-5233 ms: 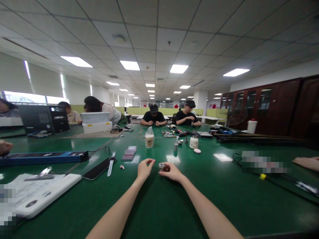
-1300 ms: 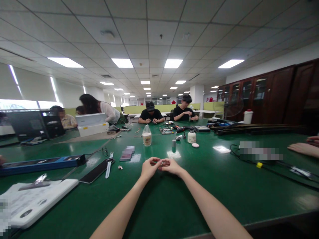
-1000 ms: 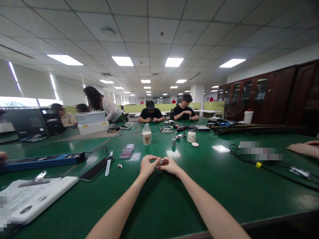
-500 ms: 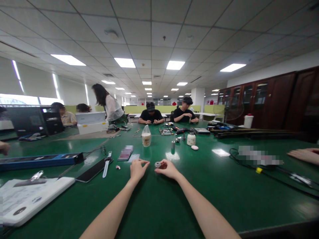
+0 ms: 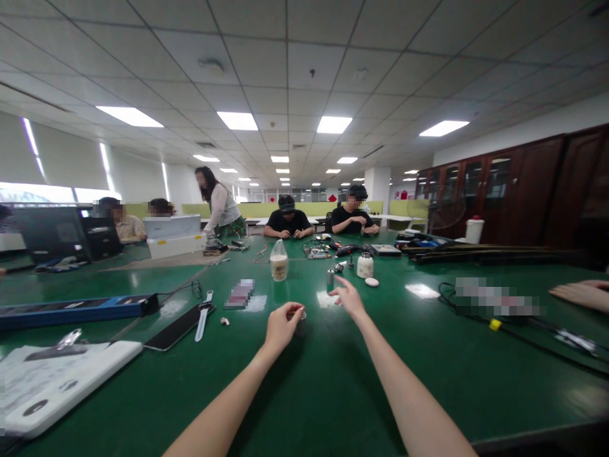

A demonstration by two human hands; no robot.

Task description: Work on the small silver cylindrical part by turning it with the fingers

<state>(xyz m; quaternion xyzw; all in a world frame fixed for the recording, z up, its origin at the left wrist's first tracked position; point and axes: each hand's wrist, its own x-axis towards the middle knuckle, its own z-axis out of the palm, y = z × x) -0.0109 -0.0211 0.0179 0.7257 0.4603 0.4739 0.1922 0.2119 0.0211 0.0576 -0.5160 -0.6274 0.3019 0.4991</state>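
My left hand (image 5: 284,325) is closed, with thumb and fingertips pinched on a small round metal part (image 5: 303,313), mostly hidden by the fingers. Forward and to the right, my right hand (image 5: 349,299) is open and holds nothing, its fingers spread. Just beyond its fingertips a silver metal cylinder (image 5: 330,277) stands upright on the green table (image 5: 304,393); whether they touch it I cannot tell. Small dark metal parts (image 5: 338,268) lie behind the cylinder. To its right are a white jar (image 5: 365,266) and a pale pink round lid (image 5: 372,282).
A bagged cup (image 5: 279,268) stands ahead. Leftward lie a phone (image 5: 240,294), a watch (image 5: 203,317), a black tablet (image 5: 174,328) and a clipboard (image 5: 71,374). Black cables (image 5: 476,320) run at right, near another person's hand (image 5: 580,297). A circuit board (image 5: 317,252) and several people are across the table.
The round metal part has passed from my right hand to my left. My right hand has moved forward and right, opening near the cylinder. A standing person across the table has shifted right.
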